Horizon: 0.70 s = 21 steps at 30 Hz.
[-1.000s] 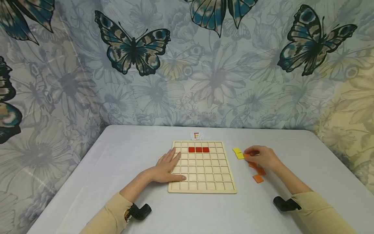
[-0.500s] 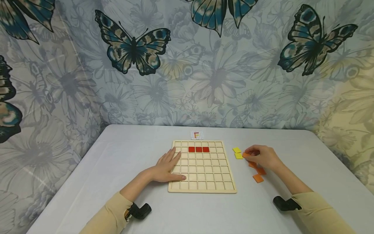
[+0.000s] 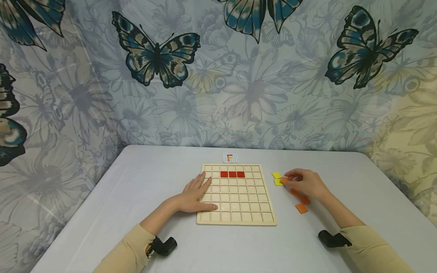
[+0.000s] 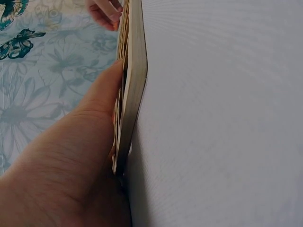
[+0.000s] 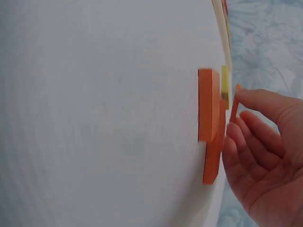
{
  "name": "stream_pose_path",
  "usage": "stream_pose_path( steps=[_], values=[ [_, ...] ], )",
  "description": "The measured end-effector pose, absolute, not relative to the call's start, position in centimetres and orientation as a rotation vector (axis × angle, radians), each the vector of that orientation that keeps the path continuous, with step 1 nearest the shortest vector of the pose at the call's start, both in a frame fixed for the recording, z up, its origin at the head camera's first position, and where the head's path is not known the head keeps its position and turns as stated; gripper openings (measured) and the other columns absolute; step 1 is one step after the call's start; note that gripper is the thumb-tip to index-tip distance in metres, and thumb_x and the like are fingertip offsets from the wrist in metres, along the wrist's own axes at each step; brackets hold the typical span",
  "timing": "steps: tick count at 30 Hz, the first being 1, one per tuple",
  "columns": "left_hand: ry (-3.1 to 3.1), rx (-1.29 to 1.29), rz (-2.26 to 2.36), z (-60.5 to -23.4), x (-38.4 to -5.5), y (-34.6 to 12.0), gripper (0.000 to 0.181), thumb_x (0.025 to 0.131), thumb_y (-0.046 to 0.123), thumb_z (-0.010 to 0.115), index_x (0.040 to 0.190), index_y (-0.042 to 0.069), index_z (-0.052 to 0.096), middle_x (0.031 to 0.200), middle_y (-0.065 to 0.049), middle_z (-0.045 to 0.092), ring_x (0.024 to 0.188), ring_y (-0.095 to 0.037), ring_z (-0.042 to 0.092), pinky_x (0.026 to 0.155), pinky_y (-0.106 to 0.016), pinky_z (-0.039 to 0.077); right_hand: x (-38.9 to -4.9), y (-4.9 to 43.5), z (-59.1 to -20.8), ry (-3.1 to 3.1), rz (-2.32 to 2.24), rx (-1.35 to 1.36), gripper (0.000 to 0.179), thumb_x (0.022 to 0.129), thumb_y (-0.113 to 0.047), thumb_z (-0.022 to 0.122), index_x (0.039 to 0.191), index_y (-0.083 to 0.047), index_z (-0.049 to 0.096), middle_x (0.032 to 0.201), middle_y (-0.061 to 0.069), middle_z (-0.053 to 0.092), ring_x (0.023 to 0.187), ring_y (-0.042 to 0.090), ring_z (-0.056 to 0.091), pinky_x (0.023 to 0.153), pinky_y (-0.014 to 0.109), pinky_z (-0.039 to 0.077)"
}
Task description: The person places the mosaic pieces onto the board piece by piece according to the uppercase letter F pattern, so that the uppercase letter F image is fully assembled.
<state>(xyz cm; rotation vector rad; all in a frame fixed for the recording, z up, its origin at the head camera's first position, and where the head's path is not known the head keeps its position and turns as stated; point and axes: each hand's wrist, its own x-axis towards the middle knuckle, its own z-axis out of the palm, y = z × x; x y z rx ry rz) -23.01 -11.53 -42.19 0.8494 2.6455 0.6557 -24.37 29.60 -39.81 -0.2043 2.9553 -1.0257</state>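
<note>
My left hand rests on the left side of a wooden grid board, fingers spread and thumb on its cells. Three red square tiles sit in a row near the board's far edge. To the right of the board, my right hand pinches an orange square tile between thumb and fingers. That tile covers part of the lower of two yellow tiles; whether they touch I cannot tell. Several more orange tiles lie on the table below the hand.
A small card with a printed coloured grid lies just beyond the board. White cloth covers the table. Behind it hangs a butterfly-patterned curtain. Each wrist carries a black camera.
My right hand has shifted slightly left with the orange tile, bringing it over the lower yellow tile. That yellow tile has turned and slid a little left. The left hand stays still.
</note>
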Motion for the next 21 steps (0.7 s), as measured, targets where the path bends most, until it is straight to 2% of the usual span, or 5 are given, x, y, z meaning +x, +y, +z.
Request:
stream_pose_path(
  steps=[4,11,21],
  values=[
    [2.645,0.868,0.676,-42.5,-23.1,-11.6,0.104,0.088,0.066,0.055,0.157,0.006,0.006,0.161,-0.02,-0.012,0.147,-0.032,-0.011,0.116,-0.053,-0.003,-24.4,28.7,-39.7,2.941,-1.042,-0.207,0.043,0.084,-0.032,0.077,0.115,-0.003,0.069,0.102,0.009,0.069,0.085,0.021,0.064,0.061,0.029,0.051],
    [2.662,0.847,0.662,-43.5,-23.6,-11.6,0.106,0.086,0.07,0.053,0.158,0.011,0.002,0.161,-0.014,-0.015,0.147,-0.026,-0.014,0.116,-0.049,-0.004,-24.4,27.0,-39.6,2.902,-1.101,-0.263,0.044,0.083,-0.036,0.078,0.115,-0.007,0.07,0.101,0.005,0.07,0.086,0.019,0.063,0.059,0.031,0.05],
    [2.64,0.847,0.645,-42.0,-23.1,-11.5,0.102,0.089,0.063,0.056,0.157,0.008,0.005,0.161,-0.018,-0.012,0.147,-0.032,-0.011,0.116,-0.052,-0.001,-24.7,24.3,-39.6,2.879,-1.101,-0.304,0.04,0.083,-0.041,0.077,0.112,-0.013,0.072,0.096,-0.002,0.07,0.088,0.016,0.063,0.071,0.031,0.049]
  ],
)
